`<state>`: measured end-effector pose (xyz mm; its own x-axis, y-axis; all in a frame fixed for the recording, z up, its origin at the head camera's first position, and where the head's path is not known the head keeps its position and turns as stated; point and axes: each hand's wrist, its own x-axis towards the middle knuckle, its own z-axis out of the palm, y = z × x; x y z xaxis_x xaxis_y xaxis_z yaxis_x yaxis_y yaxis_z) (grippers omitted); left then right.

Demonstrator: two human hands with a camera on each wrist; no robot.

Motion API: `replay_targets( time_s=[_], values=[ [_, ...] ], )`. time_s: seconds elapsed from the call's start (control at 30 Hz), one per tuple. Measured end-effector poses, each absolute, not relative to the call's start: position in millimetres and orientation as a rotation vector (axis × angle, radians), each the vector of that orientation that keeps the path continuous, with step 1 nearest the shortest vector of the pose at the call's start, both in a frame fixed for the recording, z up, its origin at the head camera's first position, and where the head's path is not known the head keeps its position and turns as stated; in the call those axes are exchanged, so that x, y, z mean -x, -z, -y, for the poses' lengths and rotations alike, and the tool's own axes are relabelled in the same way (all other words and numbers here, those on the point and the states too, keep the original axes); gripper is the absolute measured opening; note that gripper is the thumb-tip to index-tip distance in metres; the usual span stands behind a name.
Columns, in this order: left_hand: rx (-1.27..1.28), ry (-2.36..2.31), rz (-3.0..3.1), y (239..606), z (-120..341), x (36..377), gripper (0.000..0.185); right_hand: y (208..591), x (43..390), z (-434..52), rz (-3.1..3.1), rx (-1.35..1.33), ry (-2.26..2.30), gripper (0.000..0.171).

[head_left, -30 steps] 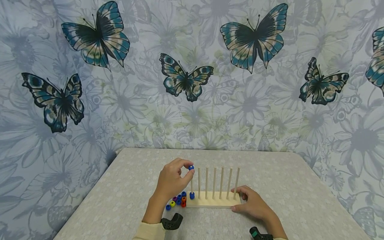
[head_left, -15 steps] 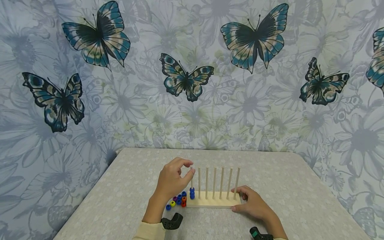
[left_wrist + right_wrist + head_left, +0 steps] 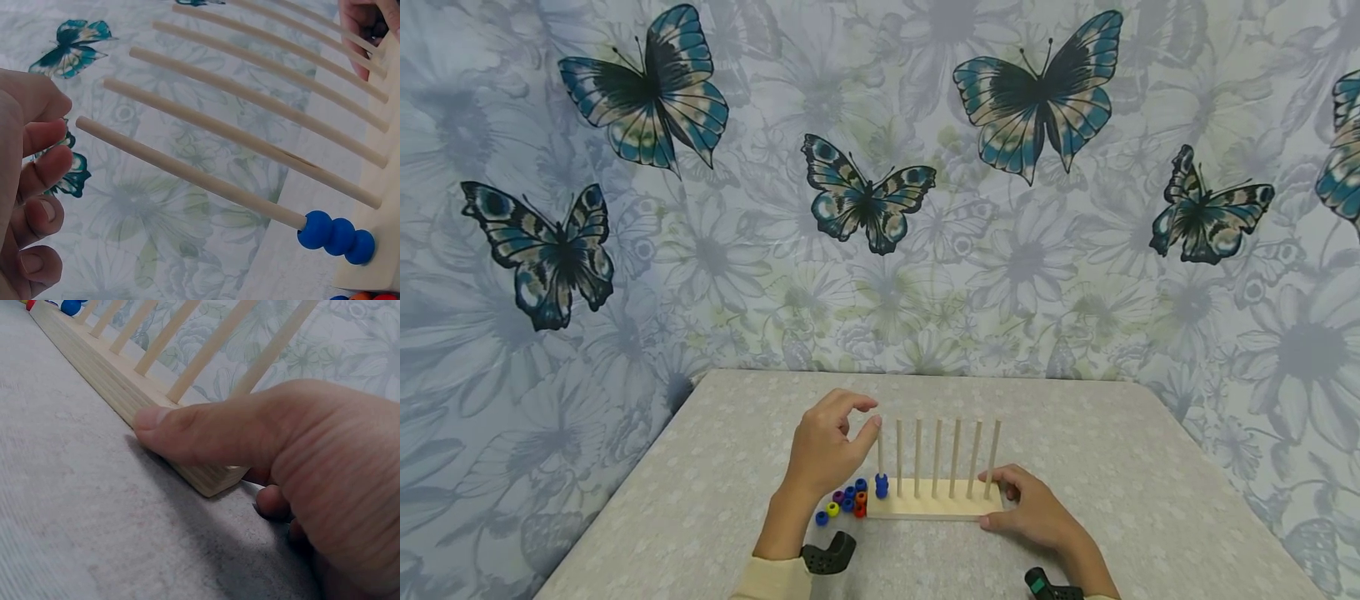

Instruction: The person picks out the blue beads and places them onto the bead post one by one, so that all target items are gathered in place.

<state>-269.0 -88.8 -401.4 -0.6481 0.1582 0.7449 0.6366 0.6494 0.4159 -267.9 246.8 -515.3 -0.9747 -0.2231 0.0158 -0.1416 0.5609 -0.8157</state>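
Butterfly wallpaper (image 3: pixel 880 317) | left fingers (image 3: pixel 53 165) near beaded peg (image 3: pixel 187 169) | right fingers (image 3: pixel 1009 476) grip base (image 3: pixel 936 506)

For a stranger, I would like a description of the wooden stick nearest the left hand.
On the table is a pale wooden board, gripped at its right end by the right hand. Seven upright sticks rise from it; this stick is the first at the left end, its tip beside the left hand. It alone carries beads: three blue ones.
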Motion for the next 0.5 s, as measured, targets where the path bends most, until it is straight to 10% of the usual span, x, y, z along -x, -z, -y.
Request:
replay_targets(
  time_s=[0.5],
  values=[
    [0.598,0.854,2.106,399.5,95.3,262.9,0.016,515.5,266.9,-245.9,-2.699,0.315,1.394,0.060]
  ],
)
